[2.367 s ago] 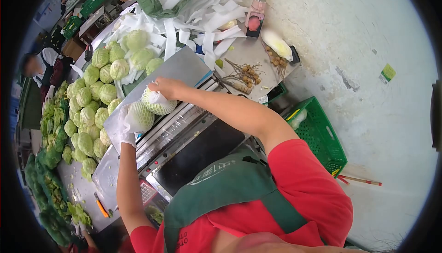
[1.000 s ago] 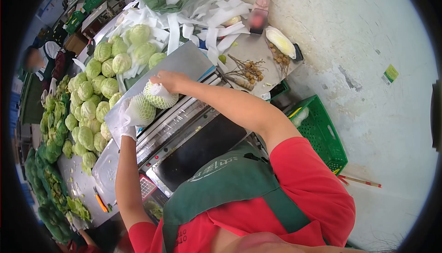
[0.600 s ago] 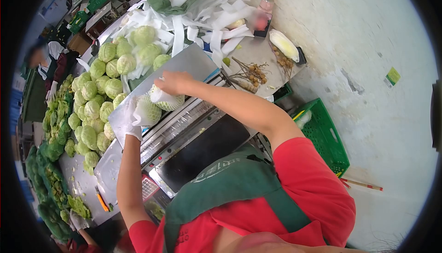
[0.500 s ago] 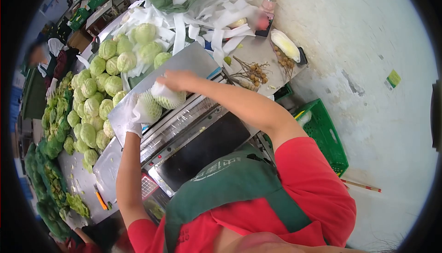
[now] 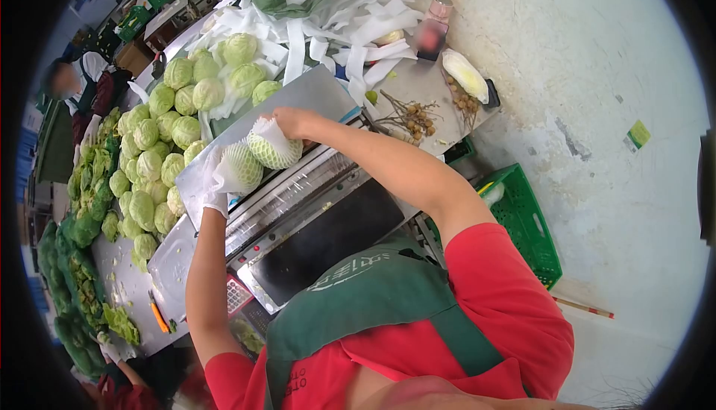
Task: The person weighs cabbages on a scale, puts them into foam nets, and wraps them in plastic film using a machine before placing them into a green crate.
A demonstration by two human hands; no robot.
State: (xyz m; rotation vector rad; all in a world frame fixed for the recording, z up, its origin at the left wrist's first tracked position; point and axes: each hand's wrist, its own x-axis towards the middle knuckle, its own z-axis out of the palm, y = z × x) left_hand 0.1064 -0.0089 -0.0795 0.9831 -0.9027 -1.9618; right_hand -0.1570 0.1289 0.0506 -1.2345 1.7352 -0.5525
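Two cabbages in white foam netting sit side by side on the metal tray (image 5: 317, 97) of the wrapping machine. My left hand (image 5: 215, 180), in a white glove, is closed on the netting at the left side of the left netted cabbage (image 5: 241, 169). Bare and with bent fingers, my right hand (image 5: 292, 122) grips the netting at the top of the right netted cabbage (image 5: 273, 146), whose green leaves show through the mesh. The machine's roller and clear film (image 5: 280, 186) lie just below both cabbages.
A pile of bare cabbages (image 5: 149, 164) covers the table's left part. White foam sleeves (image 5: 373, 19) heap at the top. Longans (image 5: 414, 119), a netted corn-like item (image 5: 464, 74), a green crate (image 5: 526, 224), an orange knife (image 5: 158, 317) and a co-worker (image 5: 93, 93) are around.
The netting on the right cabbage has been pulled up, baring more mesh around it. My right hand has shifted slightly right and now holds its upper edge. The co-worker at the left leans further into view.
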